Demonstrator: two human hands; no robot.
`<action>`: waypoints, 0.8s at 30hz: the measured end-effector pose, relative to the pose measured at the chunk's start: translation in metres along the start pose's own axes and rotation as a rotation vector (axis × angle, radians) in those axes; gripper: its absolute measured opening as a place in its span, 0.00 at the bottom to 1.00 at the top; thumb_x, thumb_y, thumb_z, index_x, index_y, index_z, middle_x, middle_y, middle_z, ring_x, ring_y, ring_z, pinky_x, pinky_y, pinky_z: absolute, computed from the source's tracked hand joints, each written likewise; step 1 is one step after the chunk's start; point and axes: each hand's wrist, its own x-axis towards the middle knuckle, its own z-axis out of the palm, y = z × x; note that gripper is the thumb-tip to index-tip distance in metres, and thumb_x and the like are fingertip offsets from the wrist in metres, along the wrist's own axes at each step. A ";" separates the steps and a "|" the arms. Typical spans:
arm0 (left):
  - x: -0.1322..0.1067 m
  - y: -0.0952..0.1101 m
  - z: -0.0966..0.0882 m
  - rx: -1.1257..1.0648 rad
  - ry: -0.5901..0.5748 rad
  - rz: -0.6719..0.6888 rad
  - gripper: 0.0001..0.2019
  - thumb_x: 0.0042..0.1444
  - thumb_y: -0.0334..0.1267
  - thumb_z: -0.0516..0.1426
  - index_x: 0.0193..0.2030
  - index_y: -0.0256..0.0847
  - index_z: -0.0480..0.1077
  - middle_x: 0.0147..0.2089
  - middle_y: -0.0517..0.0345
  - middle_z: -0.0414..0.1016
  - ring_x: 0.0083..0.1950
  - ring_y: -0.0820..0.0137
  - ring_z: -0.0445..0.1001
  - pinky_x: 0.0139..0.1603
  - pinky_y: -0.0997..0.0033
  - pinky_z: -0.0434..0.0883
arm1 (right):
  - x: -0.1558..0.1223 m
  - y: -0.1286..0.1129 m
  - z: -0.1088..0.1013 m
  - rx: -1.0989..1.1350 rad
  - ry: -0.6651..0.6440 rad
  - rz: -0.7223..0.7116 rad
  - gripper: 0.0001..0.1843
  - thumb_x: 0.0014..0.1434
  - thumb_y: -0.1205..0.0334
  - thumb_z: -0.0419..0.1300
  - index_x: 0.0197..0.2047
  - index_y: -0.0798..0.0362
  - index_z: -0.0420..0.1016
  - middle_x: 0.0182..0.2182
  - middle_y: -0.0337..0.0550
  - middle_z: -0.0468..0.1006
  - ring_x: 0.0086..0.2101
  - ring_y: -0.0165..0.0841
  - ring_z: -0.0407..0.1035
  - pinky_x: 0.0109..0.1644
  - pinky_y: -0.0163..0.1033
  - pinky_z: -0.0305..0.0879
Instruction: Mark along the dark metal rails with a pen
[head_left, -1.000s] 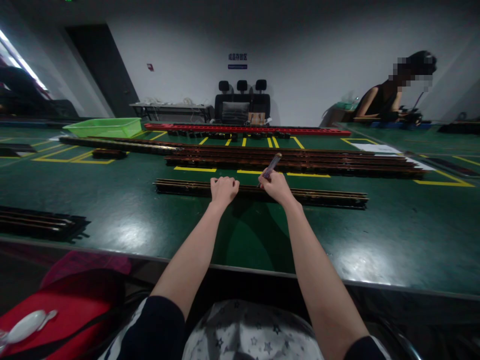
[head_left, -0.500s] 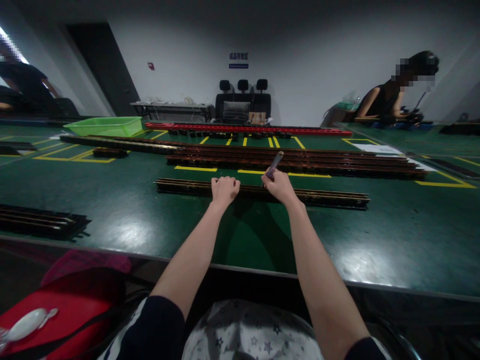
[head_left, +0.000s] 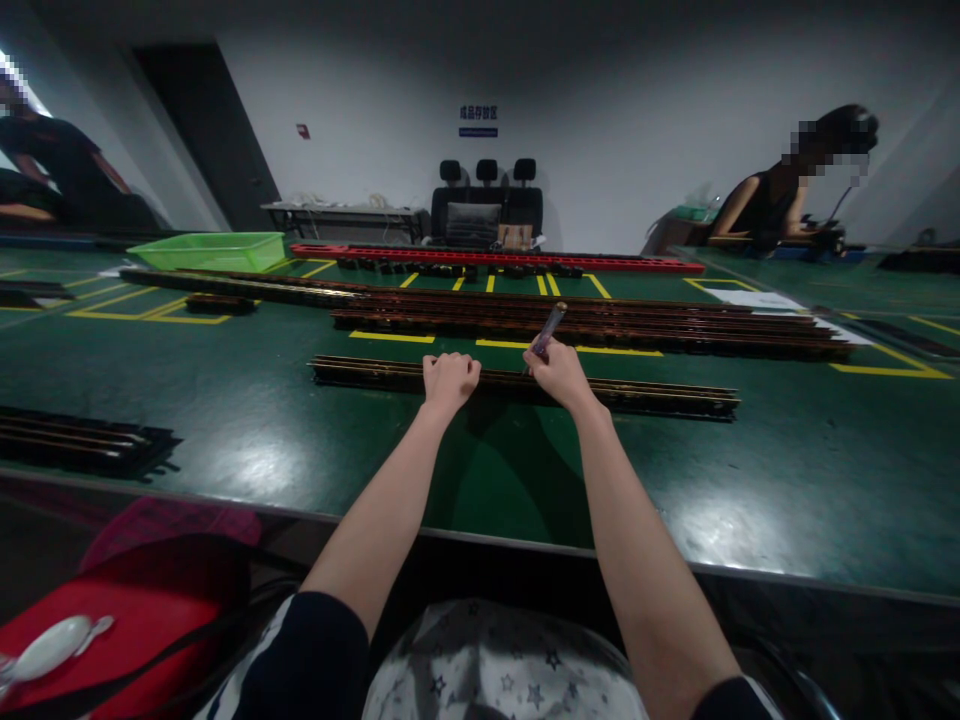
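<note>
A long dark rail with brassy edges (head_left: 660, 395) lies across the table in front of me. My left hand (head_left: 451, 382) is closed over it left of its middle, fingertips hidden behind the knuckles. In my right hand (head_left: 561, 374) is a slim tool with a clear handle (head_left: 553, 322), held like a pen and slanting up to the right. Its lower end is hidden by my fingers at the rail, so I cannot tell whether it is a pen or a screwdriver.
Behind the rail lies a bundle of similar long rails (head_left: 675, 325). A green tray (head_left: 217, 253) and a long red strip (head_left: 600, 262) are farther back. More dark rails (head_left: 75, 440) lie at the near left of the green table (head_left: 810, 470). Co-workers sit or stand at both sides.
My hands, the tool and the rail have hardly moved. At the far left a co-worker has shifted and shows more upright.
</note>
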 end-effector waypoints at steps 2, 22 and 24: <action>0.000 -0.001 0.001 0.005 0.010 0.007 0.21 0.62 0.40 0.41 0.29 0.36 0.71 0.38 0.46 0.77 0.38 0.64 0.72 0.52 0.56 0.60 | 0.001 0.001 0.000 0.005 -0.003 0.003 0.05 0.58 0.68 0.55 0.30 0.55 0.67 0.26 0.43 0.73 0.29 0.34 0.68 0.36 0.38 0.62; 0.001 -0.002 0.002 0.023 0.018 0.010 0.21 0.62 0.40 0.41 0.29 0.37 0.71 0.38 0.46 0.77 0.38 0.63 0.72 0.51 0.57 0.60 | 0.000 0.000 -0.001 0.042 -0.019 0.030 0.04 0.59 0.68 0.54 0.32 0.56 0.68 0.26 0.43 0.73 0.29 0.34 0.68 0.37 0.39 0.64; 0.000 -0.002 0.002 0.021 0.014 0.012 0.22 0.62 0.41 0.41 0.29 0.36 0.72 0.38 0.46 0.77 0.38 0.63 0.73 0.51 0.57 0.60 | -0.001 -0.001 -0.001 0.050 -0.028 0.053 0.04 0.59 0.68 0.54 0.32 0.56 0.67 0.27 0.43 0.73 0.30 0.34 0.69 0.38 0.39 0.64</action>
